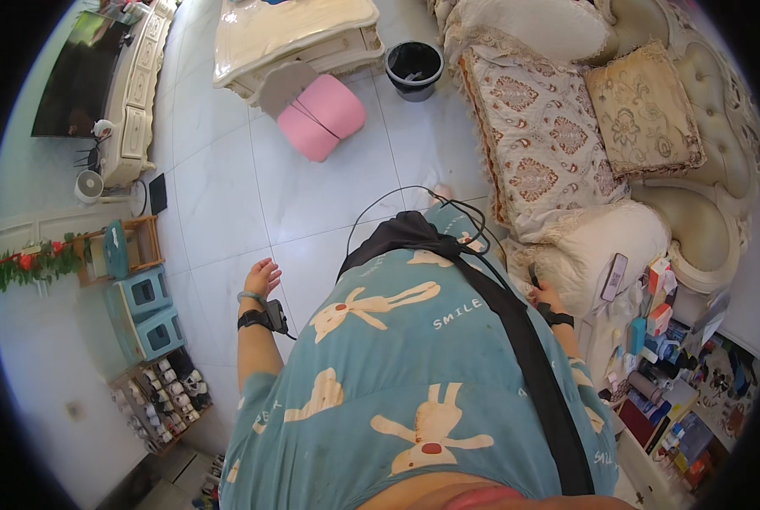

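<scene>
Left hand, 9 o'clock in view: loosely open, empty. Right hand, 3 o'clock: fingers curled on slim black object. Step, I judge: holding; next move calls for steady grip.

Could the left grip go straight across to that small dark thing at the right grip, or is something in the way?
Something is: the person's own body, in the teal top with a black strap across it, stands between the left grip and the small dark thing at the right grip.
</scene>
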Tool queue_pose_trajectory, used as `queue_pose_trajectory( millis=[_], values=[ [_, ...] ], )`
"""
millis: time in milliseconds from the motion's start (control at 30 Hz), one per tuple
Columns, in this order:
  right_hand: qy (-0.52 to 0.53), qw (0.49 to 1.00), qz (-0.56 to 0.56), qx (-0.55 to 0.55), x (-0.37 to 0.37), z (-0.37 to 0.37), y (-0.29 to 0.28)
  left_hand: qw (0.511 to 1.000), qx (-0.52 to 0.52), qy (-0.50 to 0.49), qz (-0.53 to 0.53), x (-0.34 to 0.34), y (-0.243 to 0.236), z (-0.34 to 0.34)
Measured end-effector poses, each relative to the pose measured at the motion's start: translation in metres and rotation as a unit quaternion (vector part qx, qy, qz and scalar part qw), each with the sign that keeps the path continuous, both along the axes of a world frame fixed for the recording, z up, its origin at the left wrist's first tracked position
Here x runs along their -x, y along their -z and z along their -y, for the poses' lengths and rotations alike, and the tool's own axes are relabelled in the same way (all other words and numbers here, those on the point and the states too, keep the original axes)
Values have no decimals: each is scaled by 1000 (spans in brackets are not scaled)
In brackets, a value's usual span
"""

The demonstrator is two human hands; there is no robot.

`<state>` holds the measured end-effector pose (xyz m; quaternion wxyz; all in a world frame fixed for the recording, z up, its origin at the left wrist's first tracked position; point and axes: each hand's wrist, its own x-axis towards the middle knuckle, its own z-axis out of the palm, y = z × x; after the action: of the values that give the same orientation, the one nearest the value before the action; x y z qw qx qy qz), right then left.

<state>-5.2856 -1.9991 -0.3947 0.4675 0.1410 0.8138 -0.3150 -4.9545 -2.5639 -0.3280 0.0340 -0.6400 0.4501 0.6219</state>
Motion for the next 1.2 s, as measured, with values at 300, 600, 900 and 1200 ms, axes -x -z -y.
queue_pose_trajectory(
  millis=[300,600,900,1200],
  values=[
    [-103,993,-55,-31,75,-30,12,990,49,-88,-100,-156,81,-9],
    [-214,972,-95,-10,126,33,-1,951,-85,-289,63,-147,57,-95],
    [-295,948,-120,-11,119,66,26,974,-61,-218,26,-178,56,-115],
    [-311,928,-206,1,72,81,24,985,-63,-147,66,-180,31,-78]
  ],
)
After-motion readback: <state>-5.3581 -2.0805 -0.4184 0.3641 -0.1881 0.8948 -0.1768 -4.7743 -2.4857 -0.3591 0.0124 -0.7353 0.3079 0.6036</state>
